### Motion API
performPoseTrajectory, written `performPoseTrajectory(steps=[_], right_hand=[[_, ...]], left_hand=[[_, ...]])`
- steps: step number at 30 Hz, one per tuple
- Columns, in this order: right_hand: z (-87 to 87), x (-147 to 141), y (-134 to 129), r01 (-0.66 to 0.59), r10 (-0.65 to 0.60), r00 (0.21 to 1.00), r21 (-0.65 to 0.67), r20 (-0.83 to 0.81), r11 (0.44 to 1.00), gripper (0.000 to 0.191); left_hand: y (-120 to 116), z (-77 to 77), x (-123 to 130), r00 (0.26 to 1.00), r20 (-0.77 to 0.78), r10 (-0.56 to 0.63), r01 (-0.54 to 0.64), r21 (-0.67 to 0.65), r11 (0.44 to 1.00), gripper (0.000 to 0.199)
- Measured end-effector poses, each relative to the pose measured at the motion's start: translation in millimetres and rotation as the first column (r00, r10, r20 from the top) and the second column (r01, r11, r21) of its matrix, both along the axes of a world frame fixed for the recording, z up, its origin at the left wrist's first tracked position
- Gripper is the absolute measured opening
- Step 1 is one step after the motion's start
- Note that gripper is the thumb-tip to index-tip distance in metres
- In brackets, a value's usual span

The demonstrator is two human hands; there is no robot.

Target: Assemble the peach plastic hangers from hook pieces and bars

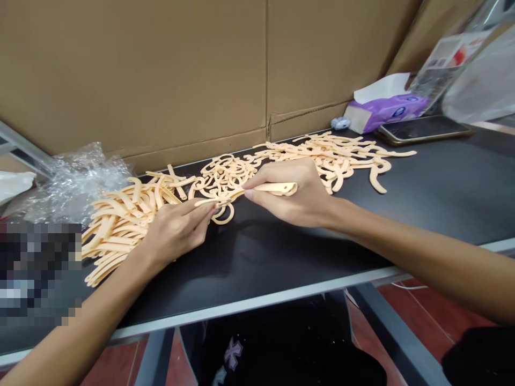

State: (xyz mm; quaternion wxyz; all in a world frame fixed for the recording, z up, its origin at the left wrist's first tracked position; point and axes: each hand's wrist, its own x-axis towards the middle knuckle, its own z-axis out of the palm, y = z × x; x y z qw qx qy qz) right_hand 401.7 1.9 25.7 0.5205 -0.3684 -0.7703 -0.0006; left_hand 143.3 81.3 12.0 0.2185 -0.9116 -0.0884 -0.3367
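My right hand (300, 195) pinches a long cream plastic strip (277, 188) with a small hole near its wide end. Its narrow end points left, toward my left hand (177, 228). Between the left thumb and fingers is a thin cream plastic piece (205, 202). The two pieces meet or overlap between my fingertips; I cannot tell whether they are joined. Beside my left hand lies a heap of curved cream strips (116, 228). Just behind both hands is a pile of cream ring-like pieces (225, 171). Slimmer curved cream pieces (341, 155) spread out beyond my right hand.
Brown cardboard (181, 69) stands along the back of the black work surface (249, 268). Crumpled clear plastic (88, 174) is at left. A purple tissue pack (386, 111), a phone (426, 128) and a small grey-blue object (340, 123) sit at back right. A metal edge (257, 305) runs along the front.
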Motion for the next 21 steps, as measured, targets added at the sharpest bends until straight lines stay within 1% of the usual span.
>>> performPoseTrajectory(steps=[2,6,9,13,16,19,21], right_hand=[[-0.4,0,0,0.015,-0.016,1.000,-0.020,-0.011,1.000,0.018],[-0.8,-1,-2,0.040,-0.043,0.998,-0.072,-0.045,0.997,0.017],[-0.2,-2,-3,0.024,-0.039,0.995,-0.149,-0.097,0.989,0.017],[0.3,-4,-3,0.004,-0.057,0.981,-0.271,-0.185,0.963,0.013],[0.9,-6,-3,-0.056,-0.054,0.953,-0.349,-0.297,0.935,0.010],[3.4,-10,-4,-0.139,-0.067,0.895,-0.418,-0.440,0.898,0.008],[5.6,-13,-6,-0.173,-0.089,0.860,-0.452,-0.503,0.875,0.009]], left_hand=[[-2,-0.6,2,1.000,0.006,-0.002,0.002,-0.002,1.000,0.019],[-5,-1.1,6,0.999,0.021,0.034,-0.034,-0.004,0.999,0.015],[-7,0.0,7,0.999,0.023,0.043,-0.043,-0.008,0.999,0.012],[-8,2.3,8,0.998,0.032,0.045,-0.044,-0.023,0.999,0.011],[-10,3.3,8,0.997,0.021,0.074,-0.073,-0.044,0.996,0.011],[-10,3.8,7,0.995,0.025,0.097,-0.095,-0.060,0.994,0.011],[-10,4.1,7,0.995,0.044,0.091,-0.088,-0.067,0.994,0.010]])
